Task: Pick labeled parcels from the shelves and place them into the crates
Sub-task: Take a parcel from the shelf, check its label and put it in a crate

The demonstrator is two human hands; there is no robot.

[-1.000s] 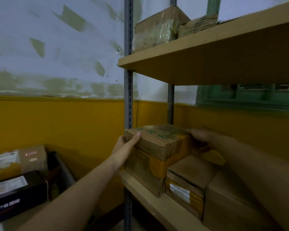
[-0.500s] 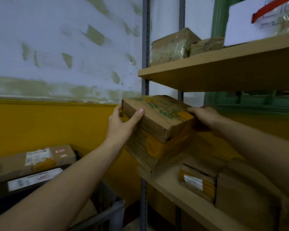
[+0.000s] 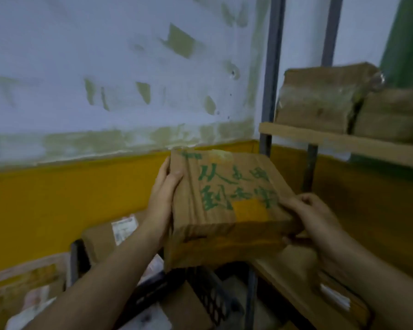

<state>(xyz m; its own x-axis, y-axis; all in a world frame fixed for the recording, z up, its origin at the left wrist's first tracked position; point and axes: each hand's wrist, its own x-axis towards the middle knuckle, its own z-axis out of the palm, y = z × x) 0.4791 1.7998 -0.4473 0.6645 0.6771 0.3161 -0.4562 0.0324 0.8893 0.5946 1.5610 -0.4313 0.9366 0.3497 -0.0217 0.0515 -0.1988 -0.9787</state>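
Holding a brown cardboard parcel (image 3: pixel 224 206) in mid-air, roughly level, in front of the wall and just left of the shelving. Marked on top with large green characters and patched with a square of yellow tape.

Clasped along its left edge by the left hand (image 3: pixel 163 194), thumb laid over the top face, fingers out of sight behind the side. Pinched at its near right corner by the right hand (image 3: pixel 312 217), fingers curled on top, thumb tucked underneath. With each grip closed on the cardboard, no part of the parcel touching shelf or crate.

Directly below: a black crate (image 3: pixel 212 294) with slotted walls, holding cartons too blurred to make out. Further left, behind a dark rim, another carton (image 3: pixel 100 241) bearing a white label.

Behind all this: a white wall (image 3: pixel 105 67) with peeling greenish patches, over a mustard-yellow band (image 3: pixel 57 206) running along its lower part. To the right, grey steel uprights (image 3: pixel 271 67) carrying a pale wooden upper shelf (image 3: pixel 343 144), with two brown taped boxes (image 3: pixel 320 101) sitting side by side on it. Lower down, by the right forearm, a second shelf board (image 3: pixel 284 282) with a labelled box (image 3: pixel 336 298) resting on it. At the far right edge, a strip of green frame (image 3: pixel 408 44). Dim lighting, soft focus throughout.
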